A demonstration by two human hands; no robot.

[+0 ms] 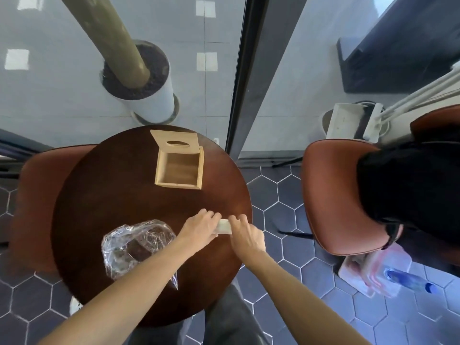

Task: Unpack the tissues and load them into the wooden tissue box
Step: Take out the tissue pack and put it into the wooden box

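A light wooden tissue box [179, 168] stands open on the far side of the round dark table [112, 195]. Its lid [175, 140], with an oval slot, leans back behind it, and the inside looks empty. Near the table's right front edge, my left hand [199, 229] and my right hand [245, 234] both grip a white stack of tissues [224, 226] between them; most of the stack is hidden by my fingers. A crumpled clear plastic wrapper [139, 247] lies on the table to the left, partly under my left forearm.
A brown chair [32, 195] stands left of the table. Another brown chair [333, 195] at the right holds a black bag [408, 190]. A white planter [149, 95] stands behind glass at the back. A plastic bag with a blue bottle [398, 277] lies on the hexagon-tiled floor.
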